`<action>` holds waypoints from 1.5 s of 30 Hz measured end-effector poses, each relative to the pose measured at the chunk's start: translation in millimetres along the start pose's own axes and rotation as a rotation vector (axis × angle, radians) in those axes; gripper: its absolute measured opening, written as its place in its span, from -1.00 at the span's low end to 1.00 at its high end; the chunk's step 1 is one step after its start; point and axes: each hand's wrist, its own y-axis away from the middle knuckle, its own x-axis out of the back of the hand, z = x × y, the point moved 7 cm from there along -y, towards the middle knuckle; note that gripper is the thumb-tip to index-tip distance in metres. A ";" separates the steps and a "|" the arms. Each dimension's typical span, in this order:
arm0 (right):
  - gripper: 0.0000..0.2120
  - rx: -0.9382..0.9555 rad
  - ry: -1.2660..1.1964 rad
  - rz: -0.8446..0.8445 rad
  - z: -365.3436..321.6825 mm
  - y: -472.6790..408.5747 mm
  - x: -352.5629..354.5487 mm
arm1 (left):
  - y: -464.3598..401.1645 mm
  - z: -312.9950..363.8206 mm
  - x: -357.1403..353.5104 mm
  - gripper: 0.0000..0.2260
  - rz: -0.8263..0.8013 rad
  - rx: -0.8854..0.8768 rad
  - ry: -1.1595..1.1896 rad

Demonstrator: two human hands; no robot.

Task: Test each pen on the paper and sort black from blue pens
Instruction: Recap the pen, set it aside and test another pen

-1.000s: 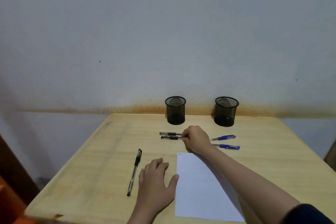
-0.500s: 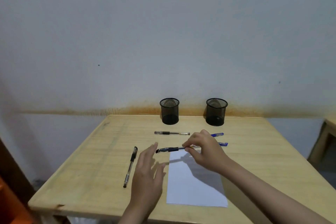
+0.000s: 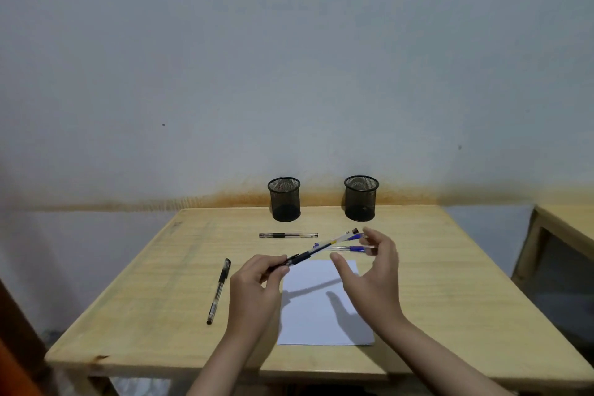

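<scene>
A light wooden table (image 3: 450, 283) with visible grain stands against a pale grey-blue wall (image 3: 289, 58), its near left corner chipped. A rusty orange stain band (image 3: 128, 204) runs along the wall at about the height of the tabletop's far edge, and a few small dark specks mark the plaster above. At the right edge, the corner of a second wooden table (image 3: 565, 222) is partly visible, well apart from the first.

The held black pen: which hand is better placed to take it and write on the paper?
Right. The right hand hovers open beside the pen, over the paper; the left hand pinches its tip end.
</scene>
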 end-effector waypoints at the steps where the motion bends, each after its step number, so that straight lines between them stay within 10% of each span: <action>1: -0.51 -0.066 -0.063 -0.039 2.9 2.7 -5.0 | 0.3 3.5 -1.8 -0.80 -0.024 -0.015 -0.004; 8: -0.91 -0.073 -0.301 -0.228 -18.0 9.9 -28.4 | 1.0 22.8 -7.0 -0.72 -0.158 -0.081 -0.011; 17: -0.87 0.209 -0.272 -0.167 -54.7 15.4 -10.2 | -22.4 -12.3 45.7 -0.73 -0.086 0.028 -0.028; 34: -0.84 0.002 -0.265 -0.217 -27.6 21.1 -36.3 | -7.2 -139.1 133.1 -0.89 0.076 0.327 -0.623; 45: -0.87 -0.082 -0.202 -0.156 -0.2 6.7 -31.2 | -10.1 -77.4 63.9 -0.74 0.019 0.138 -0.304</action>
